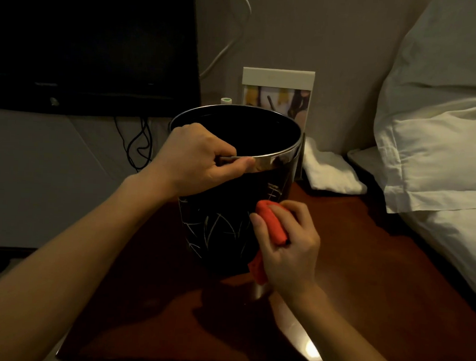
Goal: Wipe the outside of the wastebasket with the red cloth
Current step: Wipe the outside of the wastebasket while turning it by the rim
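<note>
Glossy black, scratched with pale grass-like lines, the round wastebasket (223, 223) stands upright on my dark reddish wooden worktop (364, 269), its polished metal rim band catching light. My left hand (196, 156) pinches that rim, thumb outside, fingers curled over the edge. My right hand (288, 246) grips the bunched red cloth (273, 226), soft and nubby, pressed against the basket's near-right wall. A rumpled white towel (328, 171) lies behind, beside the bed's pillows (437, 141).

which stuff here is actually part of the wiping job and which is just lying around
In the job:
wastebasket, steadied at its rim by the left hand
red cloth, gripped by the right hand

Lying about:
white towel
photo frame
pillows
TV
cables
</note>
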{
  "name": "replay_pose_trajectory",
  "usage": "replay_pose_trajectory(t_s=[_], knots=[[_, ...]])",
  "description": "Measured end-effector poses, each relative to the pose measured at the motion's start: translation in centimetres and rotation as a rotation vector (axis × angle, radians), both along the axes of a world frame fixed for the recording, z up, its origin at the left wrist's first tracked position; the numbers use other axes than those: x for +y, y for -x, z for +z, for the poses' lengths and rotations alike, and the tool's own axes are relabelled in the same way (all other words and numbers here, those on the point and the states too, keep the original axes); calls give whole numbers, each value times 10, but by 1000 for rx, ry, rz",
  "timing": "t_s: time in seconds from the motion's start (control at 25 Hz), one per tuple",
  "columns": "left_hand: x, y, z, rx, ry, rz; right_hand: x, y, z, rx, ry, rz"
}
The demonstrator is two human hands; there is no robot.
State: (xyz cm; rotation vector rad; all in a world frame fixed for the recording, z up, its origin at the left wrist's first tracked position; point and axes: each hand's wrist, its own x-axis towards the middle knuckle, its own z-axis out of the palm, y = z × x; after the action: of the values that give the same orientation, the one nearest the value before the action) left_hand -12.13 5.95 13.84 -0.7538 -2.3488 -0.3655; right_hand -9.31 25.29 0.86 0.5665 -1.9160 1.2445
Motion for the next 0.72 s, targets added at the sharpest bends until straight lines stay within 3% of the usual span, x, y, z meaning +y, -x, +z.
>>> replay_pose_trajectory(t_s=[0.24,0.48,0.72], knots=[[8,-6,-8,71,18,111,-5,9,26,121,64,-33],[3,-8,-11,65,-93,14,-4,0,-13,-19,-32,11],[7,-10,-5,-25,-132,-92,-2,12,31,113,68,-43]])
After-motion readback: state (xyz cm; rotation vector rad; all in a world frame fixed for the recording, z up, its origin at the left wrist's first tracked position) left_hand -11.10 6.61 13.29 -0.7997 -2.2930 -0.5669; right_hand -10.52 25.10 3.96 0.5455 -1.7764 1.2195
